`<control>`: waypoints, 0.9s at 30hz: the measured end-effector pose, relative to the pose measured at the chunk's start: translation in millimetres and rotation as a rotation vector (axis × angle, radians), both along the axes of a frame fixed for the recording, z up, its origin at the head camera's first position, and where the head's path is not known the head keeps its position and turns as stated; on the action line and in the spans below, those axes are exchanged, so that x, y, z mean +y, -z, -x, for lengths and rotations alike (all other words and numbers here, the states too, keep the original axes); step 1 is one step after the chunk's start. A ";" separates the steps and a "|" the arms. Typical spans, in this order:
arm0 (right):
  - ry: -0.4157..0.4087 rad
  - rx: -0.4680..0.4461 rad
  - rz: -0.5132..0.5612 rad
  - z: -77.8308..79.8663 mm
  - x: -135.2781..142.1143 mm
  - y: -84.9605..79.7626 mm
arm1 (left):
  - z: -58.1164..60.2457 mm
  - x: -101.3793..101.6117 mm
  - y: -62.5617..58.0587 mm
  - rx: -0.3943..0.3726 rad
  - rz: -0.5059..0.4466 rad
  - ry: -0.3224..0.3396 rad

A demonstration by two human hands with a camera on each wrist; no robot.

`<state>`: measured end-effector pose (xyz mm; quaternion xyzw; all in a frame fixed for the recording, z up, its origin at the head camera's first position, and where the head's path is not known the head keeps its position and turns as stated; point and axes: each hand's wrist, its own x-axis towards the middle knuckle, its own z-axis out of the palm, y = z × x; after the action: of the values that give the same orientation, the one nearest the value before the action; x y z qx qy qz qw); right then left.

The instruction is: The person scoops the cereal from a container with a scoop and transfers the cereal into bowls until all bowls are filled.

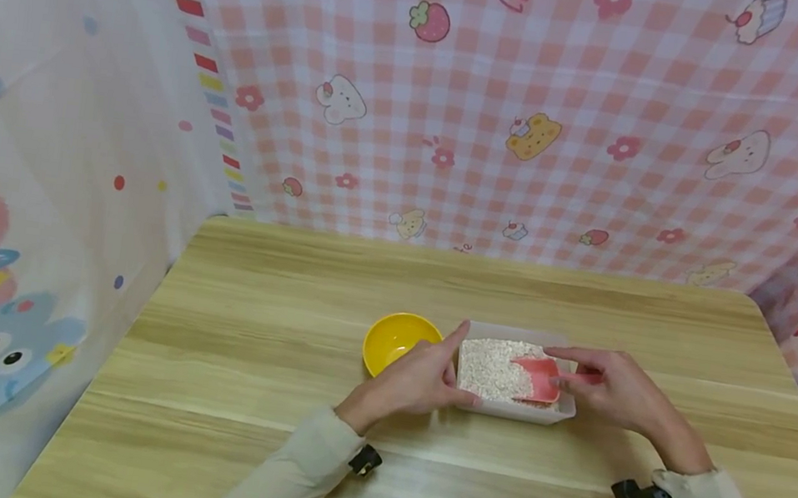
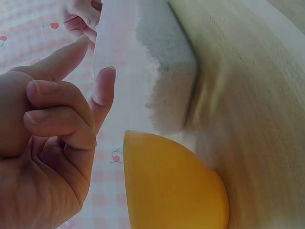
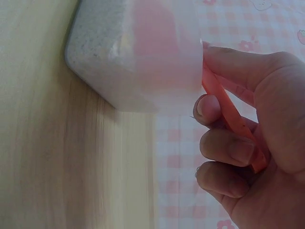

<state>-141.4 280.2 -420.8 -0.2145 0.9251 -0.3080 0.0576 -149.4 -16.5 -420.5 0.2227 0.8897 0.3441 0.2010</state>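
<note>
A translucent plastic container (image 1: 514,412) holds pale flakes that look like oats (image 1: 492,369). My left hand (image 1: 420,376) grips its left end, thumb at the front rim and index finger towards the back corner; the other fingers curl in, as the left wrist view shows. In my right hand (image 1: 615,389) is the handle (image 3: 228,109) of a pink-red scoop (image 1: 541,379), whose blade lies in the flakes at the container's right side. A yellow bowl (image 1: 387,340) stands just left of the container, partly behind my left hand.
Everything stands on a wood-grain table (image 1: 267,333). Its back edge meets a pink checked cloth (image 1: 446,121), and a white printed cloth (image 1: 65,138) hangs on the left. A black wrist camera (image 1: 365,460) is on the left sleeve, another (image 1: 641,497) on the right.
</note>
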 end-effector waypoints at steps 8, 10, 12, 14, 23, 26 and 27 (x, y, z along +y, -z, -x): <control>0.025 0.009 0.027 -2.5 0.9 3.9 | 0.7 3.3 0.0 -0.039 -0.009 -0.020; 0.026 0.005 0.038 -3.0 0.1 5.1 | 0.6 3.4 0.1 -0.051 -0.008 -0.026; 0.030 0.002 0.044 -3.2 -0.9 6.2 | 0.6 3.5 0.1 -0.064 0.002 -0.034; 0.036 0.005 0.045 -3.4 -1.9 7.3 | 0.8 3.7 -0.1 -0.078 0.012 -0.041; 0.066 0.021 0.047 -5.9 -4.5 11.7 | 1.7 5.6 -0.9 -0.124 0.029 -0.058; 0.072 0.028 0.064 -6.9 -4.5 13.9 | 2.0 6.4 -0.9 -0.122 0.039 -0.060; 0.075 0.028 0.071 -7.3 -4.4 14.4 | 2.1 6.6 -0.9 -0.120 0.042 -0.060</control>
<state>-134.1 275.8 -435.3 -0.1856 0.9217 -0.3396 0.0256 -151.5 -9.9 -419.6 0.1707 0.8894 0.3437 0.2485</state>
